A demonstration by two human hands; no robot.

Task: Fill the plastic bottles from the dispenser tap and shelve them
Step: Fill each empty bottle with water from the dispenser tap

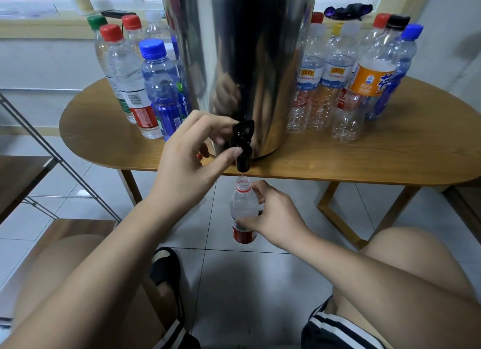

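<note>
A tall steel dispenser (242, 49) stands on the wooden table (364, 164), its black tap (242, 143) jutting over the front edge. My left hand (192, 161) pinches the tap lever between thumb and fingers. Something small and red shows under its fingers. Directly below the spout, my right hand (273, 218) grips an uncapped clear bottle with a red label (243, 213), held upright in the air above the floor. A thin stream falls from the spout towards the bottle's mouth.
Capped bottles (156, 88) stand left of the dispenser, and several more bottles (346, 83) stand on its right. A metal-framed shelf with wooden boards (23, 177) is at the left. My knees and a sandalled foot (166, 270) are above the tiled floor.
</note>
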